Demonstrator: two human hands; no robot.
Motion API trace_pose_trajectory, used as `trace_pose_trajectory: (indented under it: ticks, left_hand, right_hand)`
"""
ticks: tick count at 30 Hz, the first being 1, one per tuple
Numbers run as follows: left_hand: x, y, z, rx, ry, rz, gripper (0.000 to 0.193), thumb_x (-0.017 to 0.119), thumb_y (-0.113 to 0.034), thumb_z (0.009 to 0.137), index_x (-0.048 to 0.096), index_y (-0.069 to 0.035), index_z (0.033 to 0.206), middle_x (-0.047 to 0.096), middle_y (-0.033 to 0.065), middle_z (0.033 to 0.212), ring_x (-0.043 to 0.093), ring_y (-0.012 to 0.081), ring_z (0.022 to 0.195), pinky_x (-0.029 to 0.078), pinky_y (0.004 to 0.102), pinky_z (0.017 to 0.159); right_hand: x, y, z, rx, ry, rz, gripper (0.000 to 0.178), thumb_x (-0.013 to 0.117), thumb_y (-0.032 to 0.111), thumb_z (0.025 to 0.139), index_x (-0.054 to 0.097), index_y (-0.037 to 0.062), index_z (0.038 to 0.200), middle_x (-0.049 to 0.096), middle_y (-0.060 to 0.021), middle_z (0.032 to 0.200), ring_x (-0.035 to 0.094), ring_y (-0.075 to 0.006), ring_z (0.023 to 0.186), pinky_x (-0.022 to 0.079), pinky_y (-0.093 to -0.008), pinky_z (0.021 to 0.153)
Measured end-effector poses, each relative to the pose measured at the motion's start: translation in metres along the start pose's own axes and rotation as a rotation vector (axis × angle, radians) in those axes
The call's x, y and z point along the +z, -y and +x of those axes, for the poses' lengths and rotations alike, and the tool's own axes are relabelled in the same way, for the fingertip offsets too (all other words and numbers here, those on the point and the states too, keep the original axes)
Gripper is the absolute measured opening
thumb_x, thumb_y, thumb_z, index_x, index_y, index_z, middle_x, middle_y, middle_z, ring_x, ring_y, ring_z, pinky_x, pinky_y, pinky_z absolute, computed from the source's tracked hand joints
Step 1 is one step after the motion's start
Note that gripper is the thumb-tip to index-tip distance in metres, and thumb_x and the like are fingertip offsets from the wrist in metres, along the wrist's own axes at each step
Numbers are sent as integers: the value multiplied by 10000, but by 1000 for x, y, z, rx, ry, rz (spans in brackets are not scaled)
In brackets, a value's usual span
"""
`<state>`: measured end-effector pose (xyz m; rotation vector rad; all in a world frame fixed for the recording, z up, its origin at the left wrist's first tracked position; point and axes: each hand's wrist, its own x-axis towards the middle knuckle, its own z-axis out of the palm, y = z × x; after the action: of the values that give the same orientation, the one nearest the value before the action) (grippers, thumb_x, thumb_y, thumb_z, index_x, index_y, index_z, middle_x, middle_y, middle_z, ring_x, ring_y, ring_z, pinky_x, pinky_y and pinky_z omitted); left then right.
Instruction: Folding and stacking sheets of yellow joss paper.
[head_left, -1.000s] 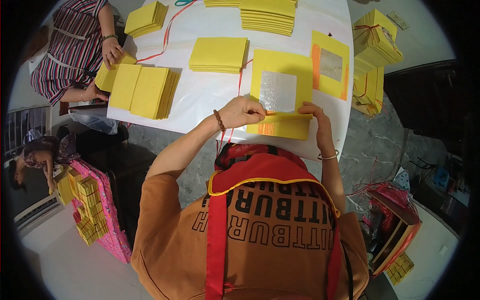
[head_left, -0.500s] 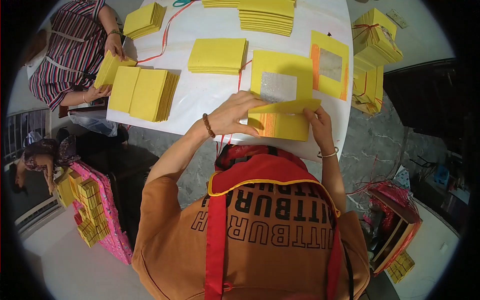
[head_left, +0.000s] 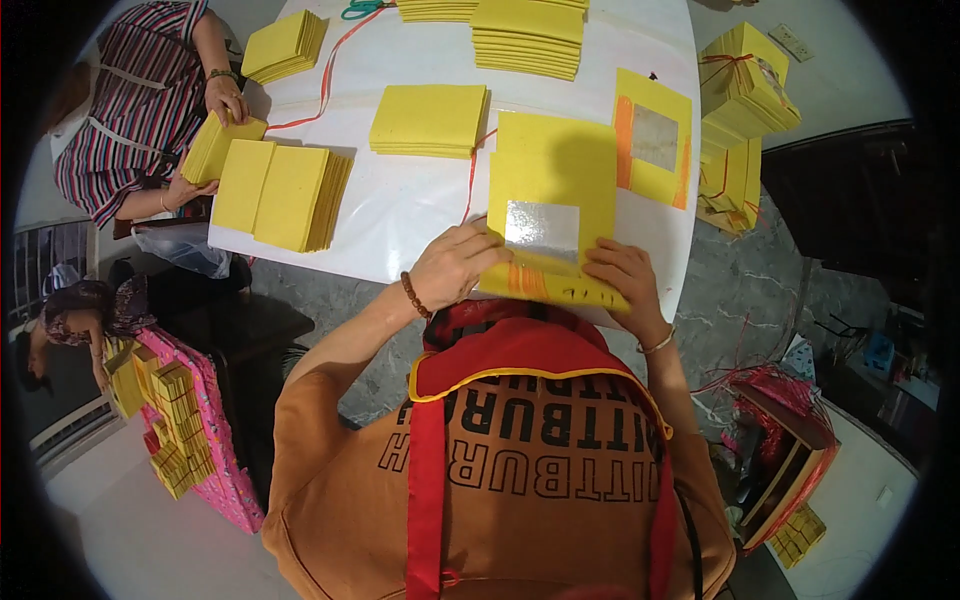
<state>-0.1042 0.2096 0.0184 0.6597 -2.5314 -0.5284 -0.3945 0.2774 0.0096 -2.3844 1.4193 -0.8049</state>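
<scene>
In front of me at the table's near edge lies yellow paper [head_left: 552, 175] with a shiny silver square [head_left: 542, 228] and an orange band. Its near end is bent up toward me. My left hand [head_left: 462, 262] grips the paper's left edge, thumb hidden. At the right edge my right hand [head_left: 625, 285] is closed on the same paper, fingers lying on top. Another yellow sheet [head_left: 655, 100] with a silver patch and orange sides lies just beyond my right hand. Left of my paper rests a folded yellow stack [head_left: 428, 120].
The white table [head_left: 390, 215] also carries more yellow stacks [head_left: 525, 40], red string [head_left: 325, 90] and green-handled scissors [head_left: 360, 8]. At the left, a person in a striped top [head_left: 135, 110] handles yellow paper. Tied yellow bundles [head_left: 750, 80] stand off the right edge.
Both hands have drawn down toward me at the near edge. The fold that stood raised has opened out, so the silver square now shows nearer to me. My right hand has shifted onto the sheet's side.
</scene>
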Motion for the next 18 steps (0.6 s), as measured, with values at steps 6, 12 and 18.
trace_pose_trajectory:
  ticks: [6,12,18]
  left_hand:
    - [1,-6,24,-580,-29,-278,184,494,-136,889,573,-12,1000,589,188,752,582,358,730,452,424,641]
    - [25,20,28,-904,-25,-485,229,510,-238,883,524,-14,928,564,209,658,556,393,643,415,454,577]
    - [34,29,32,-980,-40,-447,240,530,-240,872,493,-3,874,555,186,627,564,335,602,393,420,533]
  right_hand:
    - [16,-4,8,465,4,223,170,652,184,804,623,65,922,644,-77,808,592,-217,727,431,-311,632]
    - [12,11,42,720,-202,436,312,647,177,801,620,55,1087,576,-69,686,467,-132,511,372,-266,488]
    - [27,1,43,814,-165,346,360,650,162,794,612,66,1138,580,-66,679,458,-121,520,385,-270,504]
